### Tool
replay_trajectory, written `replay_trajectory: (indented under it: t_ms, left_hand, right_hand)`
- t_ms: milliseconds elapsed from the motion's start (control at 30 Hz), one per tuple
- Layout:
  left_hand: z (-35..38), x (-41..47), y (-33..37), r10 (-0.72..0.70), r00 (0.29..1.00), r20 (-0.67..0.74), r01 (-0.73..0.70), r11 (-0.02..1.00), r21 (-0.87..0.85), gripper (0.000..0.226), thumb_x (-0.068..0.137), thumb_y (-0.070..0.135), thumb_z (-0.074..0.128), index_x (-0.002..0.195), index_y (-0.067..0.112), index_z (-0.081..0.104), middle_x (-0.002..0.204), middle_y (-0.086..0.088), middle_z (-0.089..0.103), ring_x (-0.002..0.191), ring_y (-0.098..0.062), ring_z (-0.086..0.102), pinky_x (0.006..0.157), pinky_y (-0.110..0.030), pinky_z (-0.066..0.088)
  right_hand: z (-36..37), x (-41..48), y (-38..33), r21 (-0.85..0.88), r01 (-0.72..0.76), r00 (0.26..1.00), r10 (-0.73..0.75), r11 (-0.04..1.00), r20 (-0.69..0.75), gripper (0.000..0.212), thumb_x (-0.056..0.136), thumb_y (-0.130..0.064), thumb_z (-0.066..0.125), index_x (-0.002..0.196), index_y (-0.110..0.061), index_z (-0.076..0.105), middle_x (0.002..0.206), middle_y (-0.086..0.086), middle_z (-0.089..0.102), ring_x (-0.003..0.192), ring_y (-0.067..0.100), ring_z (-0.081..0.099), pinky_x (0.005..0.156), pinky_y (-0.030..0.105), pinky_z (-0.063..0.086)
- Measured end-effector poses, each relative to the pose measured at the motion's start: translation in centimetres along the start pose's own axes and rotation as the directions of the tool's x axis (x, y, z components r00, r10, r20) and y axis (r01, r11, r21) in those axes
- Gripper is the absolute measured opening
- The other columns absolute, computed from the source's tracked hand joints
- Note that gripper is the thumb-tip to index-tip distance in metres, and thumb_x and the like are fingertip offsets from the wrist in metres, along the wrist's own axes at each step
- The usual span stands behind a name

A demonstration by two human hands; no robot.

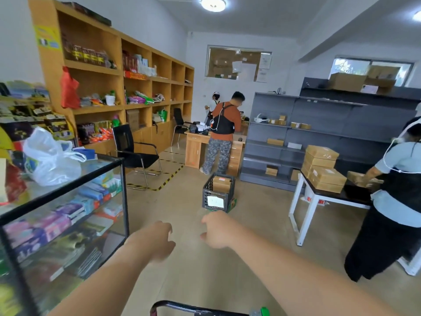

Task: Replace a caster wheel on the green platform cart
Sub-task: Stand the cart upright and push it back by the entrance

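A black handle bar with a green part (pixel 196 310) shows at the bottom edge; I take it for the platform cart, and its deck and wheels are out of view. Both my arms reach forward above the floor. My left hand (pixel 157 241) is blurred, its fingers loosely apart and holding nothing. My right hand (pixel 217 230) is also empty, fingers curled a little and pointing left. On the floor ahead, a black plastic crate (pixel 218 192) with a cardboard box inside rests on something green (pixel 232 205).
A glass display case (pixel 66 215) stands close on the left with a white plastic bag on top. A black chair (pixel 134 153) and wooden shelves are behind it. A person at a white table (pixel 303 210) stands right; another stands at a desk ahead.
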State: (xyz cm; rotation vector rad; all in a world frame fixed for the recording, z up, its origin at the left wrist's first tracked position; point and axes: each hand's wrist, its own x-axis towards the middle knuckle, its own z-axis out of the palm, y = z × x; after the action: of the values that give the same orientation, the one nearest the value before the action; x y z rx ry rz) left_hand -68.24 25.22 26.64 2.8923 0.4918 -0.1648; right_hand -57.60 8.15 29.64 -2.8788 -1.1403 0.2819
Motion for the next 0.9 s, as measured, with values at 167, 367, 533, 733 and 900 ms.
replay_trajectory:
  t_ms: [167,367,533,733,900]
  left_hand:
    - [-1.1,1.7,-3.5,-0.090,0.996,-0.028,0.091,0.995,0.044,0.041,0.103,0.043,0.049,0.140,0.027,0.054,0.142,0.002,0.054,0.128,-0.022,0.056,0.106,-0.038,0.049]
    - [-2.5,7.1,-5.0,-0.083,0.996,-0.027,0.085,0.992,0.092,0.044,0.105,0.039,0.048,0.146,0.025,0.051,0.145,-0.001,0.054,0.130,-0.022,0.056,0.107,-0.036,0.048]
    - [-5.0,14.8,-5.8,-0.055,0.998,-0.016,0.056,0.991,0.118,0.041,0.106,0.035,0.048,0.144,0.020,0.052,0.141,-0.004,0.057,0.128,-0.025,0.057,0.107,-0.039,0.050]
    - [-7.7,22.7,-7.8,-0.014,1.000,-0.023,0.016,0.994,0.104,0.047,0.103,0.035,0.050,0.149,0.024,0.049,0.146,-0.003,0.053,0.134,-0.027,0.053,0.110,-0.044,0.048]
    - [-8.9,28.2,-12.0,-0.017,1.000,-0.005,0.017,0.993,0.117,0.048,0.102,0.034,0.052,0.149,0.024,0.049,0.146,-0.004,0.055,0.131,-0.027,0.055,0.109,-0.045,0.049]
  right_hand:
    - [0.1,3.1,-2.0,0.033,0.055,0.998,-0.054,0.998,-0.023,0.049,0.095,-0.035,0.061,0.136,-0.009,0.056,0.137,0.016,0.057,0.126,0.036,0.055,0.102,0.048,0.050]
    - [-0.5,9.5,-1.6,0.072,0.056,0.998,-0.055,0.996,-0.016,0.047,0.095,-0.033,0.061,0.136,-0.011,0.055,0.135,0.014,0.058,0.122,0.035,0.057,0.101,0.047,0.051]
    - [-2.2,16.8,-0.5,0.117,0.037,0.999,-0.033,0.992,-0.036,0.048,0.096,-0.032,0.059,0.139,-0.014,0.052,0.141,0.011,0.054,0.128,0.032,0.052,0.104,0.042,0.048]
    - [-4.2,26.0,-0.9,0.155,0.027,0.998,-0.017,0.988,-0.061,0.048,0.094,-0.037,0.057,0.138,-0.019,0.053,0.139,0.008,0.055,0.124,0.030,0.055,0.099,0.042,0.051]
    - [-4.0,32.1,-2.5,0.179,0.022,1.000,-0.018,0.984,-0.021,0.048,0.097,-0.035,0.053,0.142,-0.020,0.049,0.142,0.008,0.054,0.126,0.030,0.054,0.101,0.041,0.050]
